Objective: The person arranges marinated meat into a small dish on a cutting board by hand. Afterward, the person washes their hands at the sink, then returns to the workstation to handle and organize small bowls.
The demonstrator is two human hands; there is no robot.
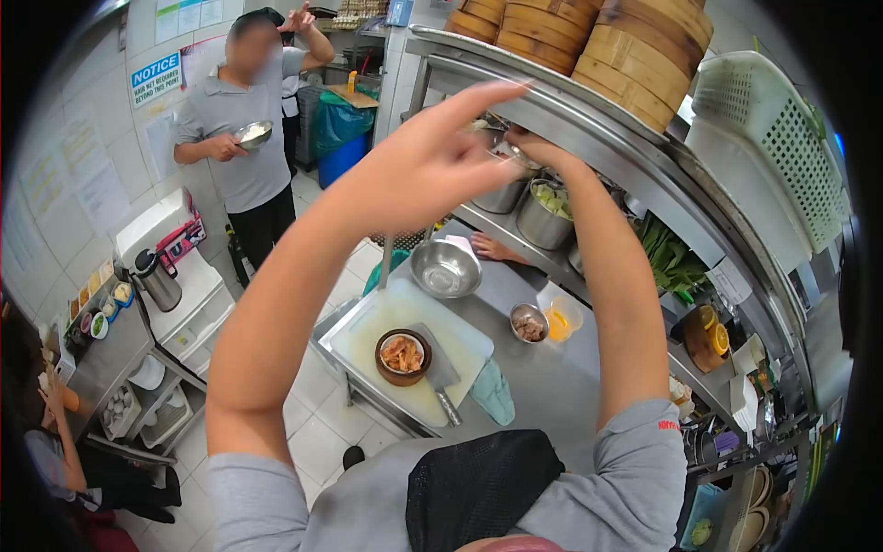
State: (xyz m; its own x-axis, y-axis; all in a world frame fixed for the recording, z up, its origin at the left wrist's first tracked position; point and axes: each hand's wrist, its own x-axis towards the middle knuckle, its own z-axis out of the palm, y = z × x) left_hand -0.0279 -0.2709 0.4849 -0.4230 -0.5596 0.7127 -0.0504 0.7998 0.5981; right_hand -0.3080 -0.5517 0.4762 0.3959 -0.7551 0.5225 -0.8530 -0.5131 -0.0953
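My left hand (432, 166) is raised in front of the shelf, slightly blurred, fingers apart with nothing in them. My right hand (541, 147) reaches to the shelf by the steel containers; its fingertips are partly hidden, so I cannot tell what it grips. Near it stands a steel pot of chopped green vegetable (550, 204). Below, a brown pot of orange-red food (403, 357) sits on a white cutting board (359, 322), with a cleaver (434, 361) alongside. An empty steel bowl (446, 269), a small bowl of meat (528, 324) and a plastic cup of yellow liquid (563, 318) are on the counter.
Bamboo steamers (639, 60) and a white perforated basket (773, 138) sit on the upper shelf. A teal cloth (494, 394) lies by the board. Another person's hand (497, 248) rests on the counter. A co-worker (248, 120) holding a steel bowl stands at the left.
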